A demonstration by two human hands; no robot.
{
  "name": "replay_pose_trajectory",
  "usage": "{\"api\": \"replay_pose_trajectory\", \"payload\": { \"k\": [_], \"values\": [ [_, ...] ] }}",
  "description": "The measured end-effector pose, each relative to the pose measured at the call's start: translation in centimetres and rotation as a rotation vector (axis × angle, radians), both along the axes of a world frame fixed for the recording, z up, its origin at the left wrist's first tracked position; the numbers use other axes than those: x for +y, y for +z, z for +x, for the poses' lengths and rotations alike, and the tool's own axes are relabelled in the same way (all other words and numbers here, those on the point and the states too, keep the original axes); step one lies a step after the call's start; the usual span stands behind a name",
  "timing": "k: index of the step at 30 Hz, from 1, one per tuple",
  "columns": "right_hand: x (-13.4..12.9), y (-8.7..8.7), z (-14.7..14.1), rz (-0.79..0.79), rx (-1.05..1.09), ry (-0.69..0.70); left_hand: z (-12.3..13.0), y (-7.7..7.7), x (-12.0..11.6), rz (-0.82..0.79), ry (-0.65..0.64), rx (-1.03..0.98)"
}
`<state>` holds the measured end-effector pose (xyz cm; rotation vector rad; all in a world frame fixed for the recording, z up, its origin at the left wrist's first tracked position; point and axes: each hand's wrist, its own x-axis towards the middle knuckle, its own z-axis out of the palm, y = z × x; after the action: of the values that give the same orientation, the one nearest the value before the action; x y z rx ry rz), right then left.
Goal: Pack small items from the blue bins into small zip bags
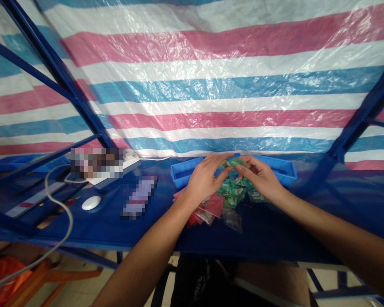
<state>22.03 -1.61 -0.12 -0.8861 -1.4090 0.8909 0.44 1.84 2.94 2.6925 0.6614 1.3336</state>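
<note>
Above a pile of green plastic packets (pixel 232 190), my left hand (pixel 205 177) and my right hand (pixel 259 174) face each other. Between their fingertips is a small green plastic bag (pixel 236 162), and both hands are closed on it. What the bag contains is too small to make out. Below my left hand lie several red plastic packets (pixel 213 205), partly covered by my wrist. Nearer the table's front edge is a clear plastic bag (pixel 233 219) with something dark in it.
A blue bin (pixel 183 172) stands behind my left hand, another blue bin (pixel 283 170) behind my right. To the left on the blue table (pixel 115 232) are a phone (pixel 139 198), a white mouse (pixel 91 203) and a pale cable (pixel 71 217). Blue metal posts and a striped sheet (pixel 211 81) rise behind.
</note>
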Motion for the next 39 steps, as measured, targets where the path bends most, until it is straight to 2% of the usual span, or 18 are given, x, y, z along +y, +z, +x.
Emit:
{"api": "replay_pose_trajectory", "payload": {
  "k": [5, 10, 15, 19, 22, 28, 36, 39],
  "values": [
    [0.08, -0.37, 0.04, -0.055, -0.028, 0.016, -0.01, 0.11, -0.34, -0.039, 0.005, 0.014],
    [0.35, -0.57, 0.12, -0.122, 0.152, 0.031, -0.17, 0.38, -0.29, 0.03, -0.031, 0.092],
    [0.19, -0.25, -0.05, -0.207, 0.247, 0.058, -0.19, -0.06, 0.24, 0.084, -0.095, 0.131],
    [0.06, -0.23, -0.13, -0.258, 0.276, 0.147, -0.15, -0.11, 0.22, 0.064, -0.058, 0.095],
    [0.02, -0.38, -0.08, -0.241, 0.242, 0.196, -0.03, 0.04, -0.03, 0.021, -0.004, 0.014],
    [0.08, -0.69, -0.09, -0.158, 0.112, 0.134, 0.11, 0.05, -0.34, -0.044, 0.063, -0.083],
    [0.23, -0.71, 0.05, -0.201, 0.193, 0.121, 0.12, 0.49, -0.23, -0.047, -0.091, -0.027],
    [0.28, -0.53, 0.05, -0.214, 0.214, 0.1, -0.1, 0.67, 0.17, -0.058, 0.001, -0.103]
  ]
}}
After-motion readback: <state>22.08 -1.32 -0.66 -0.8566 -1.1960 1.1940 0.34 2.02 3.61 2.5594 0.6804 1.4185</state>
